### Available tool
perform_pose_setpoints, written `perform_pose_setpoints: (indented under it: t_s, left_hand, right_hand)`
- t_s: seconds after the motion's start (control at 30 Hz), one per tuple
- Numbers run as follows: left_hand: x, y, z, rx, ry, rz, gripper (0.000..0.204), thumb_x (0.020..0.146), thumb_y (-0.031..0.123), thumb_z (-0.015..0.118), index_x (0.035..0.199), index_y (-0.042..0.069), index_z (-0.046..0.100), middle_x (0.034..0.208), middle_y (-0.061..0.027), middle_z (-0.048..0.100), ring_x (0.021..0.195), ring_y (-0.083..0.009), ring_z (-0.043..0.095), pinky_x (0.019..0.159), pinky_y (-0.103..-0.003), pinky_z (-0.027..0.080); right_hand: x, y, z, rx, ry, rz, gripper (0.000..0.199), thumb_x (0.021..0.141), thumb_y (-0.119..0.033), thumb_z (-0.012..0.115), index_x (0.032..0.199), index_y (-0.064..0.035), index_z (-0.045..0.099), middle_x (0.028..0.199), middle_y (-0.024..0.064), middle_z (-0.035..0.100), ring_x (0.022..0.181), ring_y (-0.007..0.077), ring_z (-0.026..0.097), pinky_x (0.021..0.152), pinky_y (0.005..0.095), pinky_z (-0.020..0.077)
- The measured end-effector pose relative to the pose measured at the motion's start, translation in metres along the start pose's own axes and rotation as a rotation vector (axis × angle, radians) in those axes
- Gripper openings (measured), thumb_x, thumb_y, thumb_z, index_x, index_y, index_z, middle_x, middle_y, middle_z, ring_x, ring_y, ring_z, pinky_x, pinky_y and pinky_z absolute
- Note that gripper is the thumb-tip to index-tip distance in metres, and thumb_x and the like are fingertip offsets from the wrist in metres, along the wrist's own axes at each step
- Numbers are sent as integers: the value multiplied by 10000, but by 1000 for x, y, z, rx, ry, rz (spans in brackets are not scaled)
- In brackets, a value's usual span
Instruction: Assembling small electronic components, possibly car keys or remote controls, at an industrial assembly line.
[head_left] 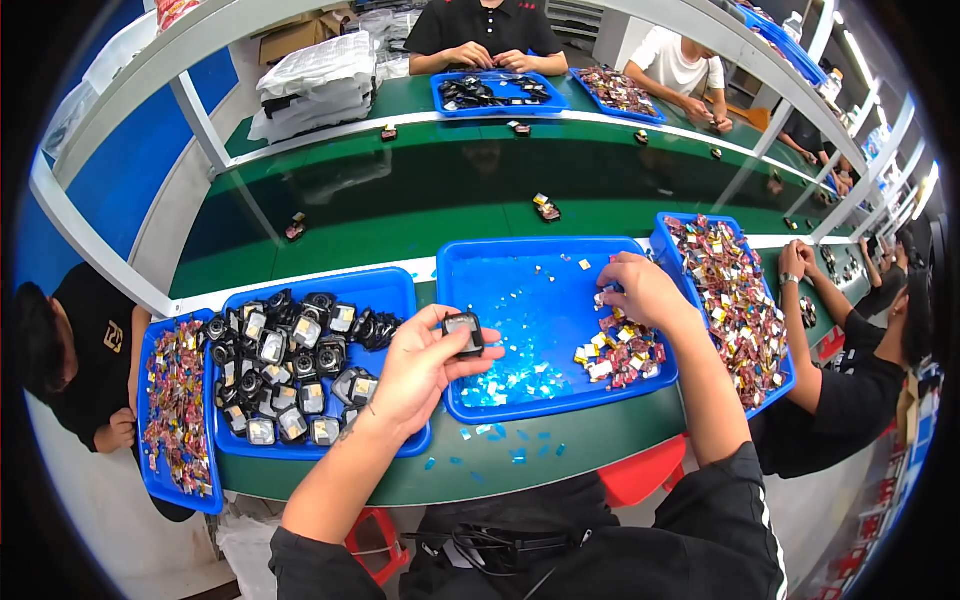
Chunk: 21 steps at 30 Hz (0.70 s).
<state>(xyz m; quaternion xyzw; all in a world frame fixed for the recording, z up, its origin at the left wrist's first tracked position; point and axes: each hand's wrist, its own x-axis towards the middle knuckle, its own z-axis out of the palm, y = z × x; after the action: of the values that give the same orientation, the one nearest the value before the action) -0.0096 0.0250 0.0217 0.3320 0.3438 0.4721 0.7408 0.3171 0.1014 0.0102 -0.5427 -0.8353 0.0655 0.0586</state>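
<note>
My left hand [425, 360] holds a small black square housing [462, 332] with a greyish face, gripped between thumb and fingers above the left edge of the middle blue tray [545, 412]. My right hand [640, 292] reaches over the right part of that tray, fingers curled and thumb drawn in. Something small and pale shows at its fingertips, too small to name. Below it lies a heap of small reddish components with white and yellow parts [622, 352]. Bits of clear blue film [515, 380] are scattered over the tray floor.
A blue tray of black housings [300, 365] stands left, beside a narrow tray of components [178, 420]. Another heaped component tray [735, 310] is at right. Beyond runs a green conveyor [400, 220] with scattered pieces, under a white frame [100, 235]. Several co-workers sit around.
</note>
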Motion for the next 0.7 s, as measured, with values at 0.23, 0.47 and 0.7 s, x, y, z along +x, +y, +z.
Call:
perform_pose_setpoints:
  t_s: [0.23,0.47,0.7]
  left_hand:
    - [-7,-13,-7,100,9,11,340,945,81,552,1248,64,399,1083,-206,632,873,-264,684,718,-318,585]
    - [-18,-22,9,956,64,569,429,795,38,713,1201,163,655,1102,-118,518,921,-216,613,717,-281,542]
    - [-13,-21,-2,780,-108,313,381,873,221,698,1211,57,634,1123,-130,527,923,-162,581,696,-260,531]
  right_hand:
    - [-12,-3,-1,267,116,141,120,791,-112,725,821,-52,625,858,91,662,767,250,637,739,344,512]
    - [-33,-100,1,1790,38,413,183,863,-129,698,977,-101,558,853,2,658,667,27,523,561,174,350]
    - [-40,-142,-2,1346,-43,82,240,822,-17,720,986,-22,545,835,9,617,767,57,588,676,197,466]
